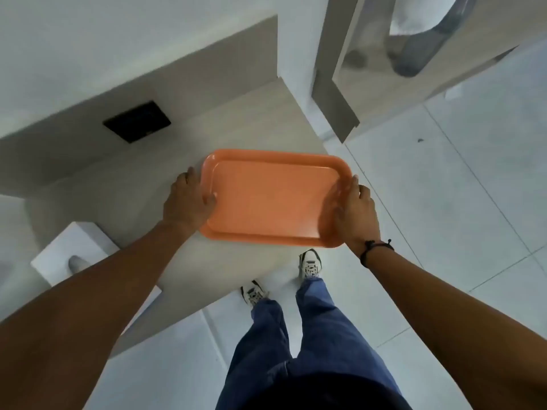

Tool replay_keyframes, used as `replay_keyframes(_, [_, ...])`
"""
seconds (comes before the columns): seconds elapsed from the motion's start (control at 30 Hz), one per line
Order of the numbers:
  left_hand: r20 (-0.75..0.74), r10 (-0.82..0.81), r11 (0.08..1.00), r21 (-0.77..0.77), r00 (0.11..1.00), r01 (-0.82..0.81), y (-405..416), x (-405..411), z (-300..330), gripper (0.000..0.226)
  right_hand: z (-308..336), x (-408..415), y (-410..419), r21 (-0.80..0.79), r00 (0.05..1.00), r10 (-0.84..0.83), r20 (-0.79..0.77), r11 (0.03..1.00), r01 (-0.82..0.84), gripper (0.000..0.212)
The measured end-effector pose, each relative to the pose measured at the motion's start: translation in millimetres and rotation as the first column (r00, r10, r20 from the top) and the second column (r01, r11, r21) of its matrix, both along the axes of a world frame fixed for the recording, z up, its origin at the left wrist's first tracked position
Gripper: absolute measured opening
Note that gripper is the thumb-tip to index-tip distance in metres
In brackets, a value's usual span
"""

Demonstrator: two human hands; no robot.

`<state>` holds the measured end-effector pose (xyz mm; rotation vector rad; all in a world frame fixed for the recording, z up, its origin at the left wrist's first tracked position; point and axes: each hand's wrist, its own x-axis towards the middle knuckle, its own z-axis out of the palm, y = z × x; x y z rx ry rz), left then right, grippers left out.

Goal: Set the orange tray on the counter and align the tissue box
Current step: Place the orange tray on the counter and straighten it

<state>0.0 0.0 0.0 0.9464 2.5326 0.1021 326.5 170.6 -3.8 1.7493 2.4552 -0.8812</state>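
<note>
Hands gripped the orange tray, left hand and right hand clamped on its short ends, over the counter's front corner, tissue box at the left edge.

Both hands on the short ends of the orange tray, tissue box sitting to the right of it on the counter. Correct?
Not quite. The head view shows the tissue box to the left of the orange tray, partly behind the left forearm. The rest holds: left hand and right hand grip its short ends over the counter.
</note>
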Motion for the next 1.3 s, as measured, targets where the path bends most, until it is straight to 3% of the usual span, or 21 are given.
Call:
replay_keyframes(0.1, [0.000, 0.007, 1.000, -0.011, 1.000, -0.007, 0.3, -0.3, -5.1, 0.063, -10.1, 0.2, 3.5, -0.013, 0.994, -0.113, 0.003, 0.993, 0.113, 0.062])
replay_keyframes(0.2, [0.029, 0.038, 0.998, 0.045, 0.999, -0.039, 3.4, 3.1, -4.8, 0.040, -20.9, 1.0, 6.4, -0.049, 0.981, -0.195, -0.010, 0.980, 0.194, 0.038])
replay_keyframes(0.37, [0.055, 0.100, 0.991, 0.079, 0.993, -0.104, 0.5, 2.9, -7.5, 0.038, -29.9, -8.5, 21.1, -0.060, 0.981, -0.192, 0.026, 0.979, 0.193, 0.032])
replay_keyframes(0.8, [0.068, 0.466, 0.862, 0.191, 0.882, -0.470, -77.5, -17.7, -9.8, 0.042, -19.6, -132.0, 54.5, -0.036, 0.984, 0.174, -0.033, 0.984, -0.175, 0.042])
replay_keyframes(1.0, [0.125, 0.536, 0.803, 0.230, 0.835, -0.550, -104.4, -33.6, -11.1, 0.040, -25.4, -174.9, 52.6, -0.037, 0.964, 0.264, -0.028, 0.964, -0.265, 0.047])
replay_keyframes(1.3, [0.115, 0.532, 0.795, 0.272, 0.839, -0.542, -105.4, -36.4, -18.4, 0.046, -28.1, -178.5, 52.6, -0.051, 0.963, 0.269, -0.008, 0.962, -0.269, 0.049])
